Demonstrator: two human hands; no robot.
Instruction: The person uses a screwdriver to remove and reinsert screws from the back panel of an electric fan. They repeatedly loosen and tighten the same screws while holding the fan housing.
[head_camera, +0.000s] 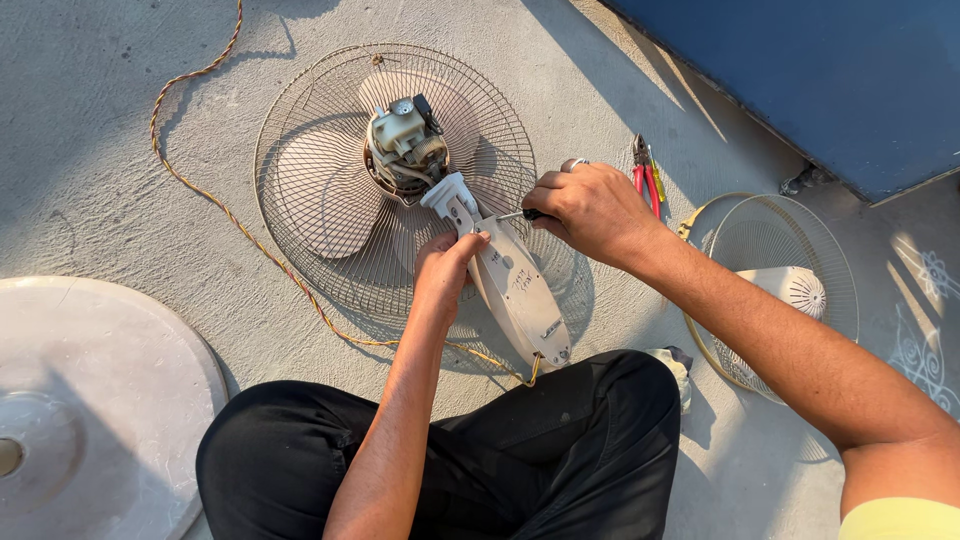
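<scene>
We sit on the concrete floor (120, 180) with a dismantled fan before our knees. Our left hand (445, 270) is curled closed around the cream-coloured fan neck housing (520, 295), thumb and fingers pinching its upper edge just below the joint to the motor. Our right hand (590, 210) is closed in a fist around a screwdriver (515, 214), whose thin metal shaft points left and meets the housing just beside the left fingertips. The exposed fan motor (405, 145) sits above the housing, in the middle of the wire fan guard (300, 130), which lies flat on the floor with the pale blades (320, 190) inside it. A twisted yellow-and-red power cord (200, 190) runs from the lower end of the housing and loops away to the upper left. Red-handled pliers (645, 175) lie just beyond the right hand. A second wire guard (830, 240) with a white motor cover (795, 290) lies to the right, under our right forearm, and a round pale fan base (110, 380) rests at the left.
</scene>
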